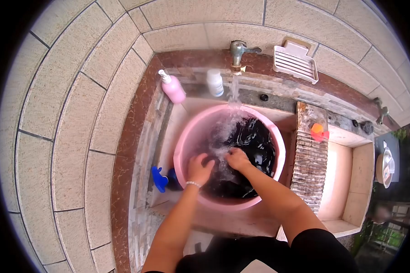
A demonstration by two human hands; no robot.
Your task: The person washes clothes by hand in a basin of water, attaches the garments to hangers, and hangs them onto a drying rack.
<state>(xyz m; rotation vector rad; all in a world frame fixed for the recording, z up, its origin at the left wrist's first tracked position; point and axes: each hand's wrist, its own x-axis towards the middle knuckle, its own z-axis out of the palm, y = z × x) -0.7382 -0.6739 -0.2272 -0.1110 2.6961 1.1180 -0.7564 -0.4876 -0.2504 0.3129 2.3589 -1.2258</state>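
Observation:
A pink basin (179, 157) stands in the sink, holding water and a soaked black cloth (255, 145). Both hands are inside it, close together near the middle. My left hand (200, 168), with a beaded bracelet at the wrist, curls around a dark fold of the cloth between fingers and thumb. A little to the right, my right hand (237, 159) has its fingers bent and closed on the same cloth. Water (233, 91) pours from the tap (238, 52) into the basin, just beyond the hands. Foam and splashing partly hide the fingertips.
On the back ledge stand a pink pump bottle (173, 88) and a white bottle (215, 83). A blue brush-like object (159, 179) lies left of the basin. To the right are a ridged washboard (309, 170), an orange-red item (319, 132) and a wall soap rack (295, 63).

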